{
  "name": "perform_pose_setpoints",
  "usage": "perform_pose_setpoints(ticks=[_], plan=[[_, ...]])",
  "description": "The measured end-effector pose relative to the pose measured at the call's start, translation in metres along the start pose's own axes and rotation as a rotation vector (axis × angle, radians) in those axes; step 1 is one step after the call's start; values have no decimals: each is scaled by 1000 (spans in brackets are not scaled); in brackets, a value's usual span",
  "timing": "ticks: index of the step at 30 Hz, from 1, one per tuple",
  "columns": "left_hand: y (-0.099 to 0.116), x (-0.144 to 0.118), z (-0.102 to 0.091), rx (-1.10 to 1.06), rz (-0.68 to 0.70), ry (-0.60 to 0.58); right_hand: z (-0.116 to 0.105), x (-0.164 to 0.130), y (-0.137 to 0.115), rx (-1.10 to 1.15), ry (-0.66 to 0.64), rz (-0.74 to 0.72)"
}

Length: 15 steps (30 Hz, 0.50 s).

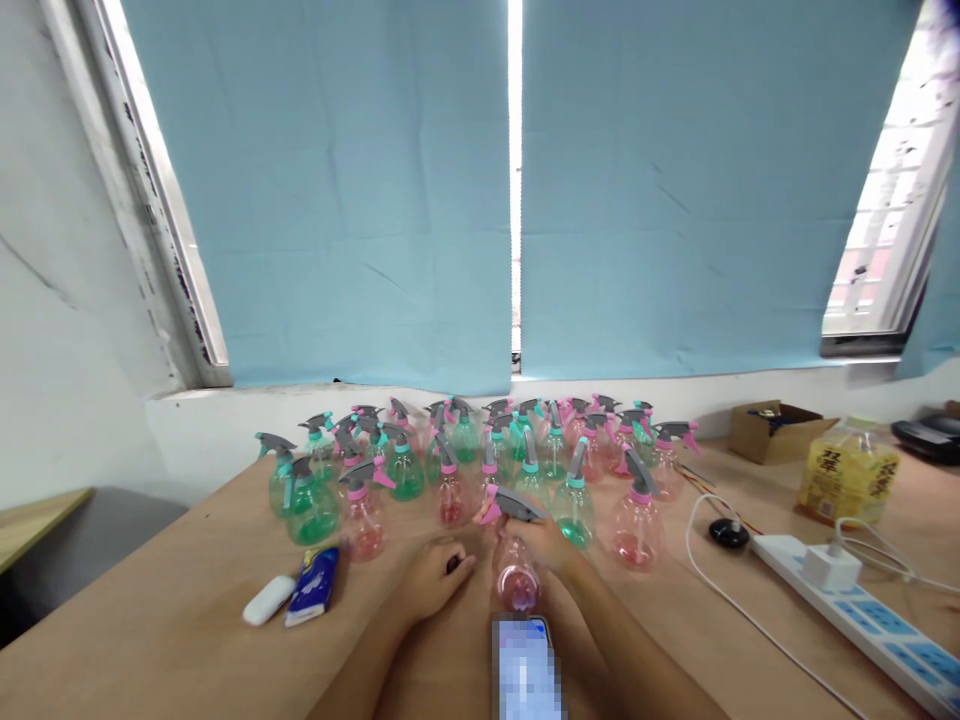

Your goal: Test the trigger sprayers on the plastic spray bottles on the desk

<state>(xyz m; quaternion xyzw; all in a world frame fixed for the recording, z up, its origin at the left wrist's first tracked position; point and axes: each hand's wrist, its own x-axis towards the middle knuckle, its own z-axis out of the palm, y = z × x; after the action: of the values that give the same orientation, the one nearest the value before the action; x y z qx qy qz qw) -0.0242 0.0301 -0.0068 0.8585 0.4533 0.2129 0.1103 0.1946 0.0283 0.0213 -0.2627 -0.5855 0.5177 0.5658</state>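
Note:
My right hand (541, 543) is closed around the neck of a clear pink spray bottle (517, 588). Its grey and pink spray head points up and to the left, and the bottle's base tilts toward me. My left hand (433, 580) rests on the table just left of that bottle, fingers curled in around a small dark thing (452, 564) too small to name. Below the bottle lies a phone (527, 665) with its screen blurred out. Beyond my hands stand several pink and green spray bottles, among them a pink one (637, 535) and a green one (574, 515).
On the left of the table (187, 600) lie a white oval case (269, 601) and a blue tissue pack (313, 587). To the right are a black round puck (728, 533), a white power strip (847, 610) with cables, a yellow-labelled jug (847, 475) and an open cardboard box (776, 435).

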Motion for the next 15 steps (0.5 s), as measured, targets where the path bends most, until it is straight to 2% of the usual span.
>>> perform_pose_setpoints(ticks=[9,15], plan=[[1,-1,-1,-10,4,10,2,0,-5,23,-37,36],[1,-1,-1,-5,5,12,1,1,5,-3,28,6]])
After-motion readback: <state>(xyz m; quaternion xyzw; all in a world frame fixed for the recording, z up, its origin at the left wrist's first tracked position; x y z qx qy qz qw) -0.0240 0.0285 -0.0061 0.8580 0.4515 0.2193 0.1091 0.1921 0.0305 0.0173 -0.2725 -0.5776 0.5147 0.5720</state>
